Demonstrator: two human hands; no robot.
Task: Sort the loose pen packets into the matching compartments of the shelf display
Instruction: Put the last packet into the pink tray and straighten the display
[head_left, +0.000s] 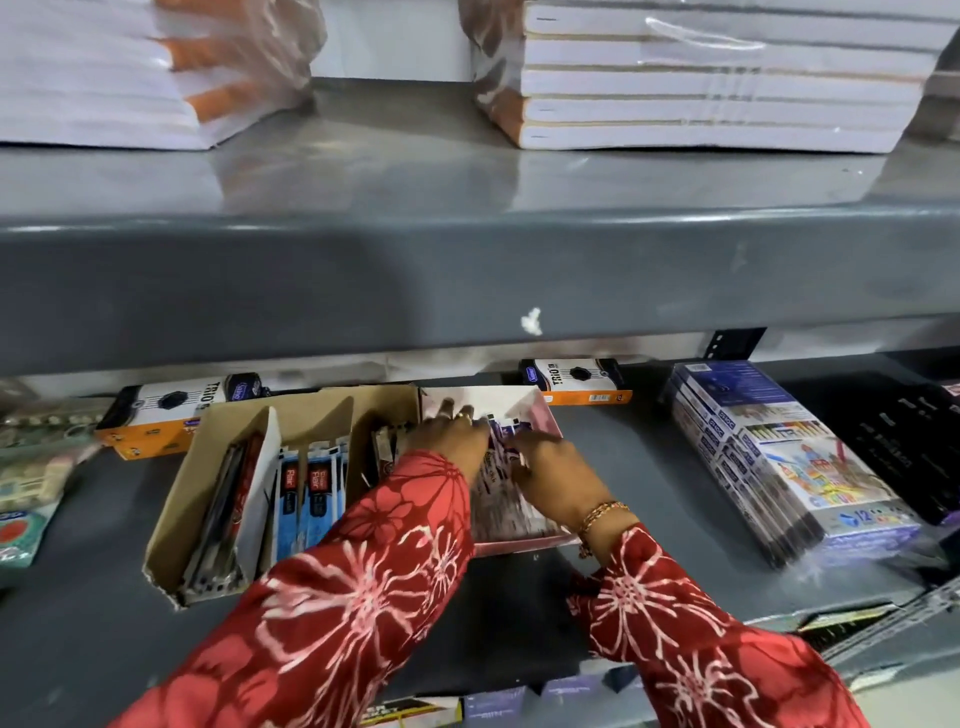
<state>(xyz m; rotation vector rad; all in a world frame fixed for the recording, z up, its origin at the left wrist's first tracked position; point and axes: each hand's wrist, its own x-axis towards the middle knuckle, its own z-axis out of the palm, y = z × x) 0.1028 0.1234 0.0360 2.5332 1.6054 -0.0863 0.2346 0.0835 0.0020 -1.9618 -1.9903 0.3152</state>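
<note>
Purple pen packets are being handled in the pink-white box on the shelf, just right of the cardboard display.

Blue "Flair" packets (311, 499) are stood in the cardboard display's (171, 519) middle compartment. The left hand (449, 434), fingers spread, and the right hand (556, 467), fingers curled, are pressed on the purple packets (501, 434), whose long axis runs front to back in the pink-white box (540, 410); both hands are equally near. "TRIO" boxes (171, 402) are seen behind.

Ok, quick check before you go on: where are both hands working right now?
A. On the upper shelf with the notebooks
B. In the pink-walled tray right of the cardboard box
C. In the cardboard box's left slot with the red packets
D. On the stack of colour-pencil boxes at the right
B: the left hand and right hand both rest on the purple-and-white packets inside the pink-walled tray, just right of the cardboard box.
</note>
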